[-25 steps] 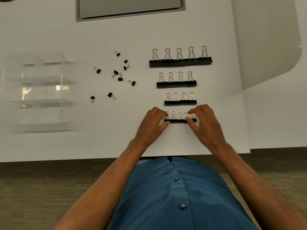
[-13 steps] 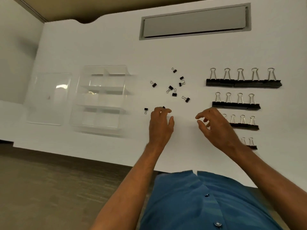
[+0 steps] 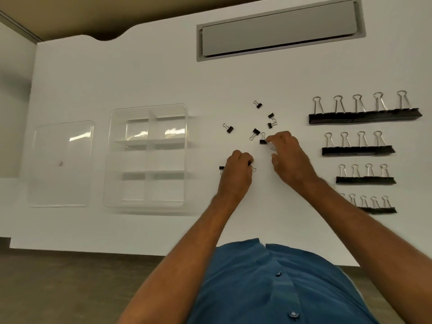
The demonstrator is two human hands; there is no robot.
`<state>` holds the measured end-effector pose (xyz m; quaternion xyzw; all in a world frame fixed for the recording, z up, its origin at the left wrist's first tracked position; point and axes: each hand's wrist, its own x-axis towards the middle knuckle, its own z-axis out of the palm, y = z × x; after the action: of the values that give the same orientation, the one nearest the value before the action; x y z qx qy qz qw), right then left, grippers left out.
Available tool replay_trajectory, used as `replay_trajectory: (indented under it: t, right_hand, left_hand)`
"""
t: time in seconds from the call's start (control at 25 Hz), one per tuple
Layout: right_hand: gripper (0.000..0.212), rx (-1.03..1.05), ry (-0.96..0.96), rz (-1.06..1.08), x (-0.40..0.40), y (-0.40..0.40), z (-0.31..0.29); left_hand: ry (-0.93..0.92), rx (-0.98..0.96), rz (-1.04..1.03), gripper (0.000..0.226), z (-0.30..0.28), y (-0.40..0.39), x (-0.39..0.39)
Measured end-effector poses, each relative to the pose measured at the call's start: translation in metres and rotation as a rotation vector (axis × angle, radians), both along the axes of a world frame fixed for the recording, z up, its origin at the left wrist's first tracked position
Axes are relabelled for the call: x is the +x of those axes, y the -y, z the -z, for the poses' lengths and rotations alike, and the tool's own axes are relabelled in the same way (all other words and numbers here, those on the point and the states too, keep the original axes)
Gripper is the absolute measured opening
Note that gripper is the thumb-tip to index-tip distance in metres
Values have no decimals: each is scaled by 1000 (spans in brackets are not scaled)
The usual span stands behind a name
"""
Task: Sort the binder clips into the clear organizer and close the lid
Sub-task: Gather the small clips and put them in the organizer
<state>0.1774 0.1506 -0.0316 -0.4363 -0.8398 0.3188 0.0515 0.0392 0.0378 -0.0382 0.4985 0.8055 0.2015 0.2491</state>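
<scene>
On table [image 3: 140,78]: four clip rows [image 3: 364,115]

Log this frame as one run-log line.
left hand: gripping small clip | right hand: pinching small clip | organizer: empty, lid off

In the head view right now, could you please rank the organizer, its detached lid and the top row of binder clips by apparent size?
1. Clear organizer, clearly largest.
2. Lid.
3. Top row of binder clips: longer than the lid is wide, but much thinner.
</scene>
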Motion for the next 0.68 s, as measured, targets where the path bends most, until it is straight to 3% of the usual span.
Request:
replay_trajectory:
  t: [0.28, 0.68]
  right_hand:
    - [65, 122, 98, -104, -40, 0, 1]
    - [29, -90, -16, -84, -14, 29, 9]
  left_hand:
    - [-2, 49, 57, 11, 6, 11, -3]
    - [32, 32, 20, 6, 8, 25, 1]
